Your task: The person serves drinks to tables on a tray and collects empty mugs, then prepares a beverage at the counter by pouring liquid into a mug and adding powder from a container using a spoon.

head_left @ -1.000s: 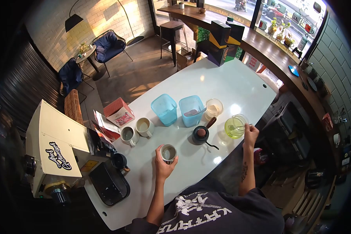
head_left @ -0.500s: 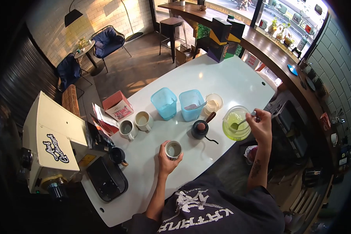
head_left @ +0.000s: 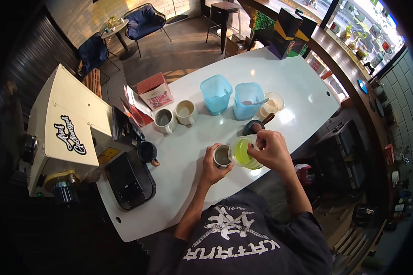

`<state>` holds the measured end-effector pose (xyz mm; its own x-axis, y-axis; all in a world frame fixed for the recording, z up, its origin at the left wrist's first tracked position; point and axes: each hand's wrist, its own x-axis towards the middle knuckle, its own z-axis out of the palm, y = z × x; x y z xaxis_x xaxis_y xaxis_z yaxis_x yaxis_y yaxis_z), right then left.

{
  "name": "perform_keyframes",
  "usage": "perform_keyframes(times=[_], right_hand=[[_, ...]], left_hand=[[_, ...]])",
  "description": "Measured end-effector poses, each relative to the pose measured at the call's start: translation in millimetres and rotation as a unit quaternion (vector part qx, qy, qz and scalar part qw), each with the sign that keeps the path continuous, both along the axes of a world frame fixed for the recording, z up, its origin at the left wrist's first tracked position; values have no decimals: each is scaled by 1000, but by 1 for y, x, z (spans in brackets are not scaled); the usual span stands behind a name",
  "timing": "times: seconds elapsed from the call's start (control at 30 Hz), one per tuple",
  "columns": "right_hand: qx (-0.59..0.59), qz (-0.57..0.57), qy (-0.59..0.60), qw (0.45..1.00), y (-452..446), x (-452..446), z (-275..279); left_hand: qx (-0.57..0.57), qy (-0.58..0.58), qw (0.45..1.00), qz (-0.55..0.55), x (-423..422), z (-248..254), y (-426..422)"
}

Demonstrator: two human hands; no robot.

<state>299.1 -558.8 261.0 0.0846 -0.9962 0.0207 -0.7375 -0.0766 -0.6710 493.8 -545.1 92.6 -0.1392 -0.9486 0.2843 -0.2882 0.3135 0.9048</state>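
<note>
My left hand is wrapped round a small cup low over the white table. Close on its right, my right hand grips a clear glass jug of bright green liquid. The jug leans towards the cup, its lip at or just above the cup's rim; I cannot tell whether liquid is flowing. The spoon is hidden behind my right fingers. Just behind the jug lies a dark round tool with a brown handle, partly covered by my hand.
Two mugs, a grey-inside one and a cream one, stand behind on the left. Two blue plastic containers and a small clear tub are at the back. A cream machine and a black tray occupy the left side.
My right hand has carried the jug left from the table's right side to the cup and tipped it. My left hand still holds the cup. The head view has shifted.
</note>
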Motion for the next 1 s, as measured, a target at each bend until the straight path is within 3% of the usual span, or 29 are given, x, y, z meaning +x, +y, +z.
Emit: perform_keyframes(times=[0.5, 1.0], right_hand=[[-120, 30, 159, 979, 14, 33, -30], [-111, 53, 212, 969, 18, 44, -23]], left_hand=[[15, -11, 999, -49, 16, -5, 14], [0, -35, 998, -52, 20, -9, 17]])
